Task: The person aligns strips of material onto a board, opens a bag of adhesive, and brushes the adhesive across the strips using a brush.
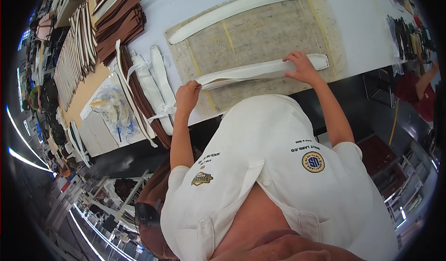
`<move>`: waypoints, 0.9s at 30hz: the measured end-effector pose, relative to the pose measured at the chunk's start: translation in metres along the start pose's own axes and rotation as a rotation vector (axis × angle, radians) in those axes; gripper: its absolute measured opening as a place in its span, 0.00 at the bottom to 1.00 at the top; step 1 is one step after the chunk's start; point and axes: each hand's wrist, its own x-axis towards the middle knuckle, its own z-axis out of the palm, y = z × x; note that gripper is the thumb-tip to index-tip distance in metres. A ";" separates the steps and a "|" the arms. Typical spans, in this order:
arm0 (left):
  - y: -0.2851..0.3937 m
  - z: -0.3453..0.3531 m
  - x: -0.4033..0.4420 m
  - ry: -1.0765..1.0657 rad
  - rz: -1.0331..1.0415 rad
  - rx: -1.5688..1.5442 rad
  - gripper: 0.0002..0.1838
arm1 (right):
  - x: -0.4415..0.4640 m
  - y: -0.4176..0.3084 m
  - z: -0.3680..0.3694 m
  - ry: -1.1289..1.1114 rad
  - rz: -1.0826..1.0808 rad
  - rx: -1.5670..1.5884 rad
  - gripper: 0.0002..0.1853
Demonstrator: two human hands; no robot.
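A long white strip point(251, 72) lies across the near part of a worn grey board, with stitched-looking edging at its right end. Its near edge is lifted, and a narrow brown band shows under it towards the left. My left hand point(187, 95) is closed, pinching the strip's left end. Near the right end, my right hand point(302, 69) grips the strip, thumb at the near edge and curved fingers at the far edge. Another white strip point(237, 13) lies flat along the board's far side, touched by neither hand.
Left of the board point(260, 33) lie bundled white strips point(151, 86), brown strips point(121, 26), a row of narrow strips point(74, 66) and a clear plastic bag point(113, 106). Dark items point(403, 38) sit at the table's right. Another person point(420, 91) is at the right edge.
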 end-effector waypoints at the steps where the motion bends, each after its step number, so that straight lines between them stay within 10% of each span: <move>1: 0.001 0.001 0.000 0.015 -0.018 0.004 0.08 | -0.004 -0.002 0.009 -0.006 0.006 -0.046 0.19; 11: -0.026 -0.035 0.002 0.082 -0.184 -0.037 0.12 | 0.013 0.052 -0.042 -0.034 0.323 0.207 0.12; 15: -0.044 -0.045 0.045 0.090 -0.338 -0.310 0.14 | 0.078 0.060 -0.096 0.131 0.567 0.886 0.15; 27: -0.089 0.003 0.141 0.418 -0.585 -0.494 0.13 | 0.177 0.144 -0.035 0.777 0.810 0.934 0.12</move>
